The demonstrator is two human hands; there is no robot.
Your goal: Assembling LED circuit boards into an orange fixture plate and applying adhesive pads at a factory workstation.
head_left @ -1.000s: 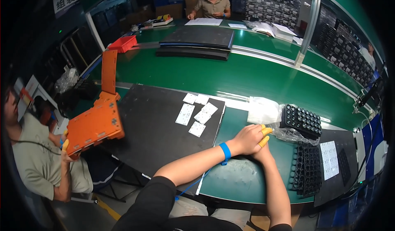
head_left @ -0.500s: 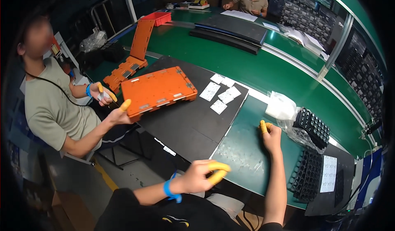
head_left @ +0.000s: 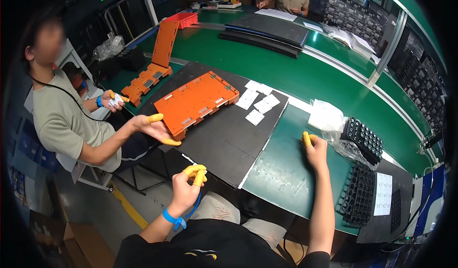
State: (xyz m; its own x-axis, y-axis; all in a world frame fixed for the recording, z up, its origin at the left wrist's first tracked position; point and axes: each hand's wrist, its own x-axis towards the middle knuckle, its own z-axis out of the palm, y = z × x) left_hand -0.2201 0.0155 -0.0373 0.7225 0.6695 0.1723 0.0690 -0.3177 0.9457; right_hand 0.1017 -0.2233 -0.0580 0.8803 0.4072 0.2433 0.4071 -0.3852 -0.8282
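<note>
- At lower centre of the frame, the left hand [head_left: 187,188] stands just below the near edge of the black mat [head_left: 224,139], its yellow-covered fingers drawn together; a pale speck [head_left: 205,172] shows at their tips, too small to identify, and whether they grip it I cannot tell
- Right of centre, the right hand [head_left: 317,153] is over the green bench [head_left: 286,172], fingers curled closed
- Above and right of that hand, white wrapping [head_left: 326,114] and clear plastic [head_left: 353,152] lie near it, beside a black cupped tray [head_left: 363,139]
- At middle left, an orange case [head_left: 198,98] tilts over the mat, a co-worker's hand [head_left: 155,127] at its corner
- Between case and wrapping, white cards [head_left: 266,104] lie on the mat
</note>
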